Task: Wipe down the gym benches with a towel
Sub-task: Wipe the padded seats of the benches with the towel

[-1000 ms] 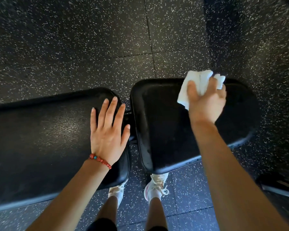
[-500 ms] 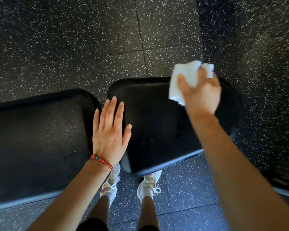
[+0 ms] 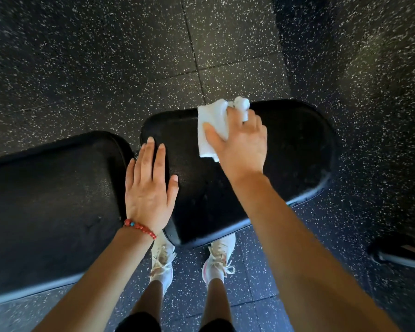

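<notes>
A black padded gym bench lies below me in two parts: a long back pad (image 3: 50, 202) at the left and a shorter seat pad (image 3: 295, 154) at the right, with a narrow gap between them. My right hand (image 3: 242, 144) grips a crumpled white towel (image 3: 211, 123) and presses it on the far middle of the seat pad. My left hand (image 3: 149, 188), with a red bead bracelet on its wrist, rests flat with fingers together across the gap, fingertips on the seat pad's left edge.
Dark speckled rubber floor tiles (image 3: 130, 56) surround the bench. My two white sneakers (image 3: 163, 259) stand under the seat pad's near edge. A dark metal base of other equipment (image 3: 403, 255) lies on the floor at the right.
My right hand has slid the towel leftward along the seat pad's far edge. My left hand has moved right from the back pad's end onto the gap and the seat pad's edge.
</notes>
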A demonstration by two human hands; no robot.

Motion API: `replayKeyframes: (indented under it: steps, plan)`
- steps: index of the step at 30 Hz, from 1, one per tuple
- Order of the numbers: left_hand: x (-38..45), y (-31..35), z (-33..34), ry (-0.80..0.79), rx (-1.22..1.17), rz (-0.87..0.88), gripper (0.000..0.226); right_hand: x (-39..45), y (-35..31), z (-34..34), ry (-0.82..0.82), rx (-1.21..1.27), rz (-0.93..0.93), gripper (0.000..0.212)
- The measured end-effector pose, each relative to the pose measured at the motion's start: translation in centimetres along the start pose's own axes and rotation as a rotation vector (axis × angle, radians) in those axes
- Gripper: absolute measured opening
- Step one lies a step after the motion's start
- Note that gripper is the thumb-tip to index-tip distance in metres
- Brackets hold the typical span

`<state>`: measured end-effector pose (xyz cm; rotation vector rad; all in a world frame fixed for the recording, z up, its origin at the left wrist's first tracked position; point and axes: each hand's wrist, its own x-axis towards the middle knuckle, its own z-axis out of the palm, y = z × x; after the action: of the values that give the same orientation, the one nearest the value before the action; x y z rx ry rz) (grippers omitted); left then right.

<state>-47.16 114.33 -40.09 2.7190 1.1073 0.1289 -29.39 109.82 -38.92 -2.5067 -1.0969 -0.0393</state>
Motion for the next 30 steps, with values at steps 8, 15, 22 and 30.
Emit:
replayKeyframes:
  steps: [8, 15, 22, 30]
  plan:
    - [0.0, -0.6, 0.0, 0.015, 0.026, 0.049, 0.054, 0.0, 10.1, -5.0, 0.004, -0.062, 0.463, 0.061]
    - [0.1, -1.4, -0.2, 0.015, 0.017, 0.091, 0.055, -5.1, 1.8, -1.2, 0.085, -0.043, 0.182, 0.046]
    - [-1.0, -4.2, -1.6, 0.007, 0.048, 0.166, 0.052, -6.3, 2.7, -1.6, 0.07, -0.069, 0.088, 0.049]
    - [-2.4, -6.6, -1.5, -0.019, 0.046, 0.205, 0.049, -9.7, 0.1, -1.6, 0.105, -0.006, 0.323, 0.05]
